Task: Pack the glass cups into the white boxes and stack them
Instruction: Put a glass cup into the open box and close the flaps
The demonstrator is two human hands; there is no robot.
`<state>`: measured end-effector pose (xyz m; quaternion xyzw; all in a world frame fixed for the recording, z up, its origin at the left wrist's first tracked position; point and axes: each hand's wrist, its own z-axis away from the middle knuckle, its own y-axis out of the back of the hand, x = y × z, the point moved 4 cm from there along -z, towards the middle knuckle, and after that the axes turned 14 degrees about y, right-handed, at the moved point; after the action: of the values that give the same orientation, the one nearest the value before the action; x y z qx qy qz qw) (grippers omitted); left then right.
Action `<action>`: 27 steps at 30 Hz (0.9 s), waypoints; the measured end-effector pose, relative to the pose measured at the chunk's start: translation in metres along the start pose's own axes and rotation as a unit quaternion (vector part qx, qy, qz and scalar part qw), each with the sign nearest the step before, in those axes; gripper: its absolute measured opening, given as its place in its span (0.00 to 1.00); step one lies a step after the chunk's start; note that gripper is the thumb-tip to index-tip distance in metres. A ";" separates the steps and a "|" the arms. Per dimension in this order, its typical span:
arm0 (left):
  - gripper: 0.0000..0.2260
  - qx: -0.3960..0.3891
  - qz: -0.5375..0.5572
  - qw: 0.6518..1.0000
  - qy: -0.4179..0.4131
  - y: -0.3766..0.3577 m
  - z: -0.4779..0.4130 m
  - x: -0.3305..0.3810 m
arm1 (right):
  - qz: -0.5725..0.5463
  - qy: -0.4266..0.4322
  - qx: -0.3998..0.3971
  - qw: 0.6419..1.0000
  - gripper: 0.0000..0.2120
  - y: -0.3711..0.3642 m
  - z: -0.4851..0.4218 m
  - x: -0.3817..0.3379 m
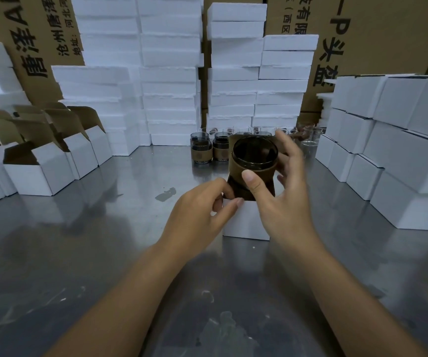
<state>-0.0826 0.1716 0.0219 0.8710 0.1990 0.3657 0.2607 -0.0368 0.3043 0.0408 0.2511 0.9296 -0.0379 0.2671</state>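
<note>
A dark glass cup (254, 157) with a brown sleeve hangs over the mouth of a small white box (246, 222) in the middle of the metal table. My right hand (282, 191) grips the cup, thumb on its near side and fingers round the far side. At the box's left top edge, my left hand (202, 215) pinches the rim or a flap. Several more sleeved cups (202, 150) and clear glasses (309, 140) stand behind, at the foot of the foam stacks.
Open white boxes with brown flaps raised (53, 161) line the left side. Closed white boxes (398, 155) are stacked on the right. White foam stacks (171, 73) and brown cartons (377, 34) wall the back. A steel table (104, 253) stretches in front.
</note>
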 end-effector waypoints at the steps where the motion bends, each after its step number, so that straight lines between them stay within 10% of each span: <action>1: 0.05 0.001 0.002 1.000 -0.001 0.000 0.000 0.000 | 0.021 0.017 -0.013 1.000 0.25 -0.001 0.000 -0.002; 18: 0.07 0.040 0.002 0.999 -0.004 0.007 0.000 0.000 | 0.182 -0.008 -0.205 0.962 0.05 -0.008 0.007 0.008; 27: 0.07 0.028 0.011 0.999 -0.011 0.008 0.000 0.000 | 0.296 0.058 -0.208 0.930 0.11 -0.005 0.005 0.008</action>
<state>-0.0816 0.1656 0.0267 0.8841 0.1970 0.3531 0.2340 -0.0425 0.3022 0.0318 0.4558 0.8138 0.2521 0.2579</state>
